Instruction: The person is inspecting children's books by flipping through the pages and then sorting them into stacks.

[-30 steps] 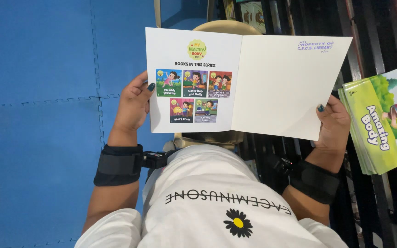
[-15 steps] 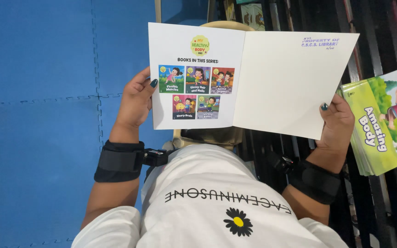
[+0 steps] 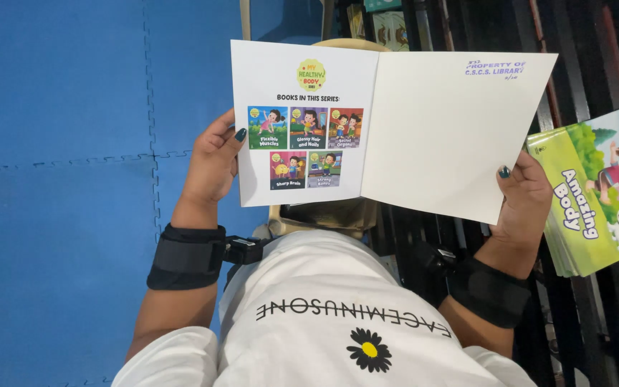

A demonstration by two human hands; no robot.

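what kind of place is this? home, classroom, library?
Likely a children's reading corner or small library. Blue foam floor mats, a stack of green picture books on a dark slatted rack, and an ownership stamp inside the open booklet that both hands hold.

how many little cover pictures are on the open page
5 on the left page of the open book: three in a top row, two below. The left hand and right hand hold the book's edges; none seem hidden.

Blue foam mat [image 3: 59,179] lies bare on the left, open for passage. Right, a stack of green picture books [image 3: 596,197] sits on dark slats [image 3: 582,50], crowding that side; the open book [image 3: 388,125] fills the middle.
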